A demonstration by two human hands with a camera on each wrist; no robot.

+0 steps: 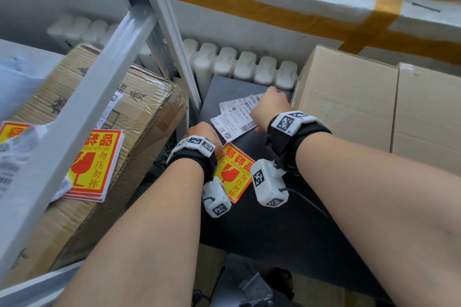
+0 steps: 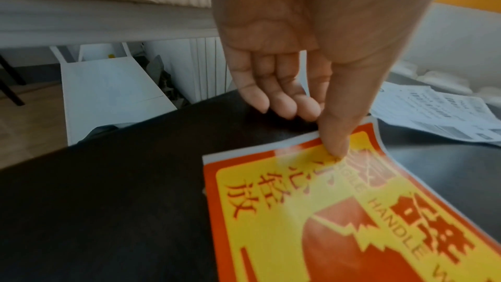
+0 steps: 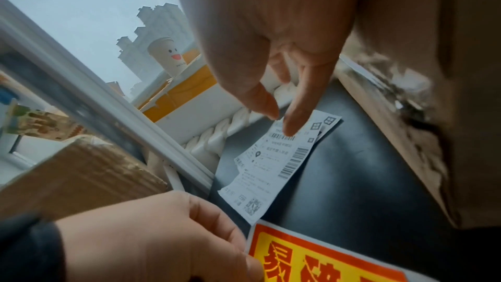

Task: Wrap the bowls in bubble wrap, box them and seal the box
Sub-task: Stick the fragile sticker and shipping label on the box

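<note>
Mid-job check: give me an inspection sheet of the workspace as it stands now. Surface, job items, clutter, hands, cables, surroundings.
Surface: black tabletop, bare at the near end.
Job's things: fragile sticker lying on the tabletop; shipping labels overlapping further back; plain cardboard box on the right. No bowls or bubble wrap seen.
Clutter: stack of fragile stickers on a film-wrapped carton to the left.
Hands: left hand pinches the fragile sticker's far edge; right hand has thumb and forefinger at the top shipping label's far end, a firm grip not clear.
Cables: thin black lead from the right wrist camera, over the tabletop.
Surroundings: white radiator, windowsill with a paper cup, grey metal frame.
</note>
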